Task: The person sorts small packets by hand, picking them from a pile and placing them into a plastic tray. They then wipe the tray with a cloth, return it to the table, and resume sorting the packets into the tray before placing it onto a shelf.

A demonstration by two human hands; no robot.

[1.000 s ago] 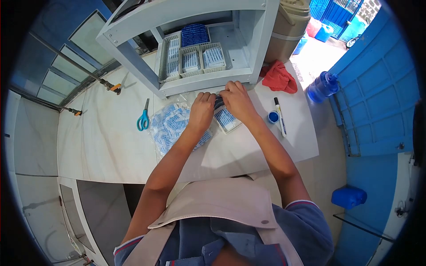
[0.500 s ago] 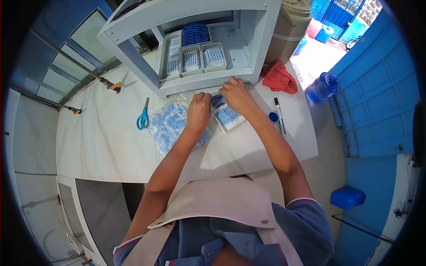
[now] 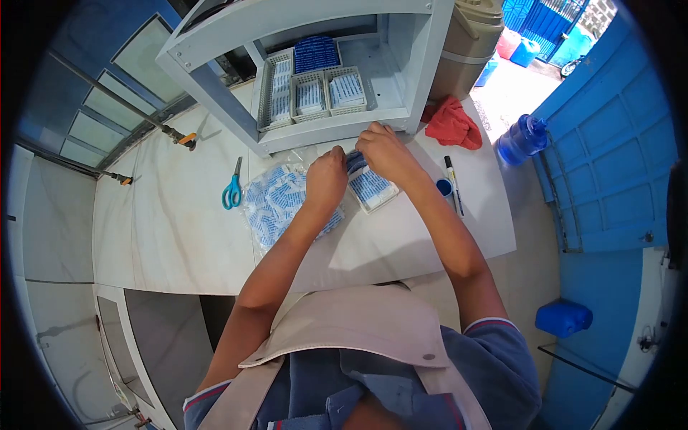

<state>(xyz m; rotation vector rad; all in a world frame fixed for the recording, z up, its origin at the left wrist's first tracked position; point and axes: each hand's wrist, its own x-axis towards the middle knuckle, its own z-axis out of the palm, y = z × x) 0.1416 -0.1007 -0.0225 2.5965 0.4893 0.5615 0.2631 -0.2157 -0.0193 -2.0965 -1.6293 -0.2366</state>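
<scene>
Both hands are close together over the table, just in front of the grey shelf. My left hand [image 3: 327,174] is closed, fingertips pinched beside a small dark item that I cannot make out. My right hand [image 3: 382,152] is closed too, its fingers bent at the far end of a small basket [image 3: 371,190] holding blue-and-white packets. What each hand grips is hidden by the fingers. A clear plastic bag of blue-printed sachets [image 3: 275,201] lies left of the basket, partly behind my left forearm.
Teal scissors [image 3: 231,193] lie left of the bag. At right are a blue round lid [image 3: 444,188], a marker [image 3: 454,185] and a red cloth [image 3: 454,125]. The grey shelf [image 3: 337,131] holds several baskets [image 3: 347,92]; a beige jug [image 3: 466,50] stands beside it.
My left hand has shifted slightly right and turned a little, covering more of the gap between the hands. My right hand has barely moved. The whole view has shifted very slightly.
</scene>
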